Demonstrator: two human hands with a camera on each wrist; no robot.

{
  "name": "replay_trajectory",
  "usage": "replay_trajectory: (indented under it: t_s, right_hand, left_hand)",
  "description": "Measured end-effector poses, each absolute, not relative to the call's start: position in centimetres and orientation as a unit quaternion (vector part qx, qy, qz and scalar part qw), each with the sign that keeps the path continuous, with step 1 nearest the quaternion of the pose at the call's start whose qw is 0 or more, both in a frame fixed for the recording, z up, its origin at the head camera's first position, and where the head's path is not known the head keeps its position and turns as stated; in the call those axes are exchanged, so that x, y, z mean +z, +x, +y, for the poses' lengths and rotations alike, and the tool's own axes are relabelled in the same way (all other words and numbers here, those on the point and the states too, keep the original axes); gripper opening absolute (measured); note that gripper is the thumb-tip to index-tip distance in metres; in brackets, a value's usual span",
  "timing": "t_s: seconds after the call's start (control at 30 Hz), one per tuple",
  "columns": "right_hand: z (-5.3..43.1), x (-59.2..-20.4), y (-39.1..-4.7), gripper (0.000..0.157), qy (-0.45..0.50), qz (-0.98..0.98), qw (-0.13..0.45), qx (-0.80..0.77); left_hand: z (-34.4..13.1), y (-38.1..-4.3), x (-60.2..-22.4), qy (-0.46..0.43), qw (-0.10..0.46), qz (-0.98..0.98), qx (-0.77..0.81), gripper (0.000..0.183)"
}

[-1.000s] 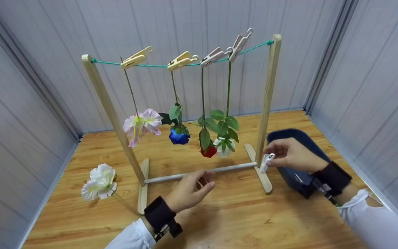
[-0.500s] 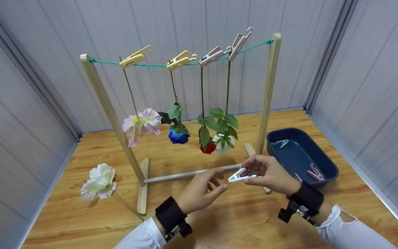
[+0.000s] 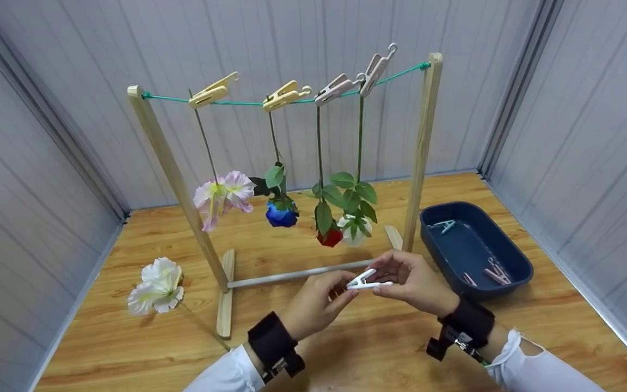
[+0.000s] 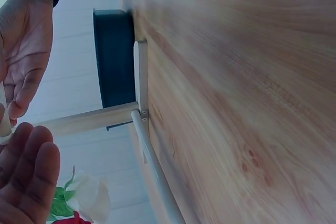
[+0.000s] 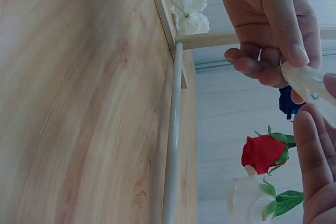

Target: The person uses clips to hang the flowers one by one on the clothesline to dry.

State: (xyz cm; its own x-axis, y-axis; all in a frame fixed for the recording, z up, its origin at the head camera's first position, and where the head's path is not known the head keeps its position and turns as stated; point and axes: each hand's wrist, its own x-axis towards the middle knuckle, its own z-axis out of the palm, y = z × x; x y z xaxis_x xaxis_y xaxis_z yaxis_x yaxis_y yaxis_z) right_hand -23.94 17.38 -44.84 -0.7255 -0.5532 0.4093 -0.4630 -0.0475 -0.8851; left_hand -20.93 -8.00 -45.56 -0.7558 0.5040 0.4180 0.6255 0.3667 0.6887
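Note:
A white clothespin (image 3: 365,281) is held between both hands, low in front of the rack. My left hand (image 3: 316,305) pinches its jaw end between thumb and fingers. My right hand (image 3: 414,283) grips the handle end, thumb below and fingers above. In the right wrist view, the left thumb presses on the tip of the clothespin (image 5: 310,87). Behind the hands, a pink flower (image 3: 223,196), a blue rose (image 3: 282,213), a red rose (image 3: 329,237) and a white rose (image 3: 354,231) hang head down from clothespins on a green cord (image 3: 248,103).
The wooden rack (image 3: 155,130) stands on the table, with a white bar (image 3: 297,275) low between its posts. A white flower (image 3: 155,287) lies at the left, its stem toward the left sleeve. At the right, a dark blue bin (image 3: 477,245) holds several clothespins.
My right hand has come left from beside the bin with the white clothespin, turning it sideways. My left hand has moved slightly right and taken hold of its jaw end.

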Motion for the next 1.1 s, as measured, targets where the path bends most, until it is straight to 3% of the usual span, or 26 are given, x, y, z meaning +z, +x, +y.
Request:
replay_trajectory:
  t_s: [0.23, 0.4, 0.73, 1.1]
  right_hand:
    - [17.1, -45.1, -24.0, 0.039, -0.411, 0.743, -0.024, -0.528]
    - [17.0, -44.9, -24.0, 0.029, -0.432, 0.78, -0.081, -0.446]
    - [17.2, -44.9, -24.0, 0.011, -0.431, 0.791, -0.103, -0.421]
    - [18.1, -45.1, -23.9, 0.012, -0.441, 0.78, -0.121, -0.428]
  left_hand:
    - [-8.4, -20.9, -45.4, -0.35, 0.091, -0.842, -0.399, 0.02]
    - [-8.7, -20.8, -45.3, -0.355, 0.098, -0.85, -0.377, 0.02]
    - [-10.9, -20.9, -45.4, -0.331, 0.072, -0.873, -0.35, 0.027]
    - [-17.8, -20.4, -44.3, -0.318, 0.029, -0.897, -0.308, 0.016]
